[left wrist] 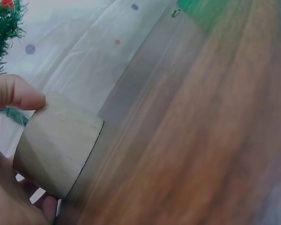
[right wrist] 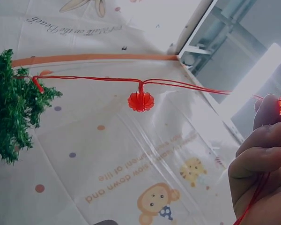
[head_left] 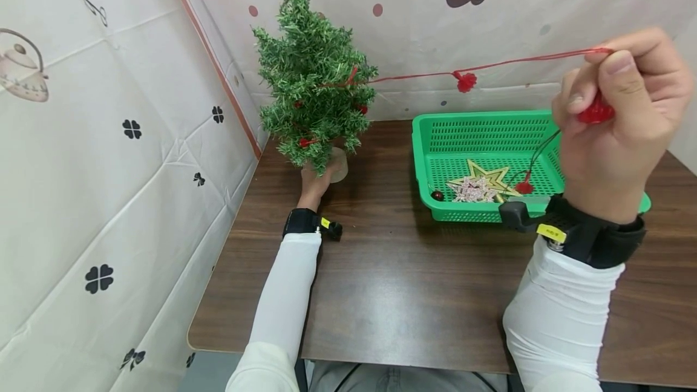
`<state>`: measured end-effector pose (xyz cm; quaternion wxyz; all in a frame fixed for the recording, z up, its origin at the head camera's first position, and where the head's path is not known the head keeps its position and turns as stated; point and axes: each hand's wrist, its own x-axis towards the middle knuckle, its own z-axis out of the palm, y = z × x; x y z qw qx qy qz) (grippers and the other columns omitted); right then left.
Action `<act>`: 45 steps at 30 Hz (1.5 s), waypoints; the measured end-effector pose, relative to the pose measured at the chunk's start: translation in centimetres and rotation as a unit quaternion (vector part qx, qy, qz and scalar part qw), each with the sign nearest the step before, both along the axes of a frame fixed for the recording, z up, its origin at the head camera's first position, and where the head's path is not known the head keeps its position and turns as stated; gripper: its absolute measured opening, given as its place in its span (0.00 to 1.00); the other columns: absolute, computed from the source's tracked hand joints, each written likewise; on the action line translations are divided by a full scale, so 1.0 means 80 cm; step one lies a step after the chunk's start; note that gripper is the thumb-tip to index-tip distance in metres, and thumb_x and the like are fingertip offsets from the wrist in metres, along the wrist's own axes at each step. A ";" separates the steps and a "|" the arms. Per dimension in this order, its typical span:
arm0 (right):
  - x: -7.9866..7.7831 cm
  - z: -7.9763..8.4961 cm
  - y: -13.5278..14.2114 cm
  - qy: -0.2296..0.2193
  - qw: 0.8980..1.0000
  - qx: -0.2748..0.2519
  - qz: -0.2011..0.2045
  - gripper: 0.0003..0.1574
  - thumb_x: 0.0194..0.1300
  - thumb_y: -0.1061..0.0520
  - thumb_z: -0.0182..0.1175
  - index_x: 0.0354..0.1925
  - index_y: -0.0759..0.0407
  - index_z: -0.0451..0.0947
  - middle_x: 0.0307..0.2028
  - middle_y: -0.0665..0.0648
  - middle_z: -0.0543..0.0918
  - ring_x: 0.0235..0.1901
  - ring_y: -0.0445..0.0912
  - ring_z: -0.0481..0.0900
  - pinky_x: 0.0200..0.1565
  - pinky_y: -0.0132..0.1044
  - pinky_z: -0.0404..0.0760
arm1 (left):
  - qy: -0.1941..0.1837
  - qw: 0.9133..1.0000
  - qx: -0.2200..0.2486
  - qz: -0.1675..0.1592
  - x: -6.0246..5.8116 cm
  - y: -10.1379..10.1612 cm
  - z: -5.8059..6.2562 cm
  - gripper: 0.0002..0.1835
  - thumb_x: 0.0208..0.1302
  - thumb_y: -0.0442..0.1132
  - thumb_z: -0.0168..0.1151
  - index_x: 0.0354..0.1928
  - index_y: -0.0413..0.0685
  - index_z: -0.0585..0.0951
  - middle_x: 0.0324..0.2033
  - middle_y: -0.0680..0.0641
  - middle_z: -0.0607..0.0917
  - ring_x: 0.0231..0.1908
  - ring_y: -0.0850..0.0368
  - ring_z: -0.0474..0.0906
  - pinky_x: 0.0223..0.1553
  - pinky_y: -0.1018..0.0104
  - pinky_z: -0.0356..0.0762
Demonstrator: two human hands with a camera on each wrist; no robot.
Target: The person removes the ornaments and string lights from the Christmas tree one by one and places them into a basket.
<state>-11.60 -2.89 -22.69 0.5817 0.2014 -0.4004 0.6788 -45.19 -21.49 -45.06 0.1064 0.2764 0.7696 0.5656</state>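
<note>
A small green Christmas tree point(head_left: 316, 59) stands at the back left of the table. My left hand point(head_left: 314, 185) grips its pale round base point(left wrist: 61, 145); thumb and fingers lie around the base's side in the left wrist view. My right hand point(head_left: 631, 95), raised at the right, pinches a red string garland point(head_left: 414, 77) between thumb and fingers, with one red pendant partly inside the hand. The garland runs taut to the tree's branches, where more red bits show. A ribbed red pendant point(right wrist: 141, 101) hangs midway along it.
A green plastic basket point(head_left: 479, 118) stands behind and below the right hand. In it lie a gold star point(head_left: 492, 179), a glittery pinkish snowflake point(head_left: 472, 190), a dark red ball point(head_left: 437, 196) and another red pendant point(head_left: 524, 187) on a dark cord. Patterned sheets hang behind and left.
</note>
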 end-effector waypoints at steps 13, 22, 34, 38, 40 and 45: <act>0.011 -0.004 0.005 0.009 1.000 -0.007 0.016 0.10 0.63 0.75 0.56 0.33 0.82 0.64 0.14 0.68 0.70 0.10 0.53 0.60 0.15 0.30 0.56 | 0.044 0.998 0.020 0.035 -0.006 0.006 -0.005 0.41 0.69 0.48 0.66 0.78 0.59 0.57 0.72 0.45 0.68 0.73 0.46 0.64 0.77 0.39 0.51; 0.014 -0.007 0.010 0.026 0.998 0.017 0.056 0.11 0.60 0.73 0.60 0.31 0.77 0.66 0.13 0.66 0.71 0.09 0.50 0.61 0.16 0.27 0.55 | -0.001 0.997 -0.058 0.046 -0.004 0.002 -0.001 0.47 0.63 0.50 0.72 0.79 0.56 0.58 0.71 0.34 0.57 0.73 0.32 0.51 0.72 0.38 0.58; 0.015 -0.011 0.010 0.046 0.996 0.033 0.071 0.10 0.61 0.73 0.58 0.29 0.76 0.65 0.13 0.65 0.71 0.08 0.48 0.61 0.16 0.25 0.56 | -0.050 0.997 -0.056 0.032 -0.007 -0.001 -0.003 0.41 0.68 0.49 0.63 0.78 0.53 0.56 0.74 0.34 0.54 0.75 0.32 0.48 0.69 0.37 0.61; 0.015 -0.012 0.012 0.052 0.992 0.050 0.098 0.10 0.60 0.73 0.59 0.28 0.75 0.67 0.13 0.65 0.72 0.08 0.47 0.62 0.17 0.23 0.54 | -0.055 0.997 -0.052 0.029 -0.006 -0.002 -0.004 0.46 0.65 0.54 0.66 0.79 0.55 0.55 0.75 0.35 0.53 0.75 0.34 0.47 0.70 0.37 0.61; 0.015 -0.014 0.014 0.059 0.989 0.067 0.121 0.10 0.59 0.73 0.60 0.27 0.75 0.67 0.13 0.64 0.72 0.08 0.46 0.62 0.18 0.22 0.54 | -0.053 0.997 -0.051 0.030 -0.004 -0.002 -0.004 0.47 0.65 0.55 0.67 0.79 0.56 0.54 0.75 0.36 0.53 0.76 0.34 0.47 0.70 0.37 0.61; 0.015 -0.021 0.016 0.081 0.976 0.110 0.168 0.08 0.61 0.72 0.59 0.29 0.73 0.69 0.14 0.63 0.73 0.09 0.43 0.62 0.21 0.20 0.54 | -0.051 0.997 -0.042 0.029 -0.001 -0.001 -0.004 0.45 0.65 0.55 0.67 0.79 0.59 0.55 0.75 0.37 0.53 0.75 0.36 0.47 0.69 0.39 0.63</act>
